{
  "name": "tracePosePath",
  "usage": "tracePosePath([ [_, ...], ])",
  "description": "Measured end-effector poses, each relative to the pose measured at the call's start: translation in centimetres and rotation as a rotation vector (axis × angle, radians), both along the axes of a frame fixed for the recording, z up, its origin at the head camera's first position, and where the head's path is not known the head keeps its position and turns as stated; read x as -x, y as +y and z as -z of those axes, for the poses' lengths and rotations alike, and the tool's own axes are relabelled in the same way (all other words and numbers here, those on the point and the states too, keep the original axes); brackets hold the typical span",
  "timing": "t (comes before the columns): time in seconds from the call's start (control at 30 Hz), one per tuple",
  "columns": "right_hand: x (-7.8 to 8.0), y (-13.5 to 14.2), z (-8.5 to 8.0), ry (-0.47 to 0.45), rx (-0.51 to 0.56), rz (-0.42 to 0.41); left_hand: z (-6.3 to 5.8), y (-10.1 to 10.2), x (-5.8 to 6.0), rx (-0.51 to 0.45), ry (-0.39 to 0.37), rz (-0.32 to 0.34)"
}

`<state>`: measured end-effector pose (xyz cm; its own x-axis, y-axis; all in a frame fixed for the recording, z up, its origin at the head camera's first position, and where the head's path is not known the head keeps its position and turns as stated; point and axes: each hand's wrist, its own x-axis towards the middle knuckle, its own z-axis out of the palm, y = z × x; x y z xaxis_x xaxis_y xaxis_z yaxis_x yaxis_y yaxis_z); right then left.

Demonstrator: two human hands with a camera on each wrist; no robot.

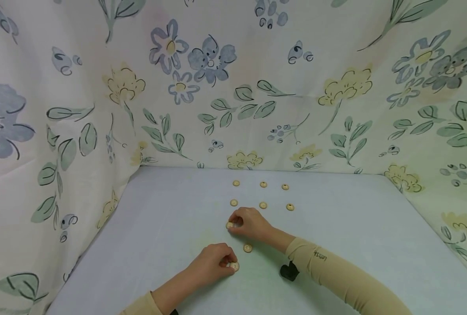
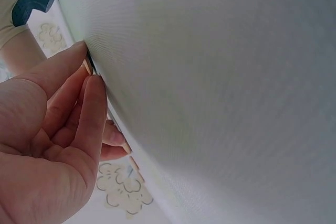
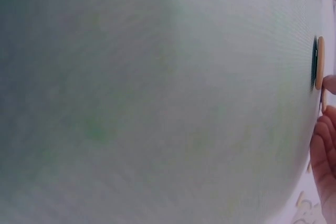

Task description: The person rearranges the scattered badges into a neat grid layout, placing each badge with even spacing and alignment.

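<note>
In the head view, my left hand [image 1: 214,262] pinches a pale wooden button [image 1: 235,266] between thumb and fingertips, low over the white table. The left wrist view has this button [image 2: 88,66] edge-on between thumb and finger. Farther back, my right hand [image 1: 251,224] pinches another wooden button [image 1: 229,225], its fingertips close to the surface. A loose button [image 1: 247,248] lies between the two hands, nearer the right forearm. At the right edge of the right wrist view, that loose button [image 3: 319,62] stands out, with fingers of my right hand [image 3: 326,156] below.
Beyond the right hand, several wooden buttons lie in two rows, including a back-left button [image 1: 236,183] and a front-right button [image 1: 290,207]. A black wrist device [image 1: 289,271] sits under the right sleeve. Floral cloth [image 1: 257,87] hangs behind and beside the table [image 1: 158,210].
</note>
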<state>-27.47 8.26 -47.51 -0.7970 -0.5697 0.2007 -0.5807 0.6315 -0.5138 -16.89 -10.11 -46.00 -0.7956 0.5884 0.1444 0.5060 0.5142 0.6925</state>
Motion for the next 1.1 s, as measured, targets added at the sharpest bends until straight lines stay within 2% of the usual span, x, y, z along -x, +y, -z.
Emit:
tracePosePath([
  [0.5,-0.5,0.1,-0.7,-0.065,0.007,0.025,0.1,0.1,0.1,0.012,0.006,0.004],
  [0.77,-0.9,1.2,-0.8,-0.077,0.021,0.012,0.1,0.2,0.2,0.023,-0.004,-0.004],
  [1.1,-2.2,3.6,-0.6,-0.093,0.125,0.010,0.0,0.2,0.2,0.021,-0.013,-0.015],
])
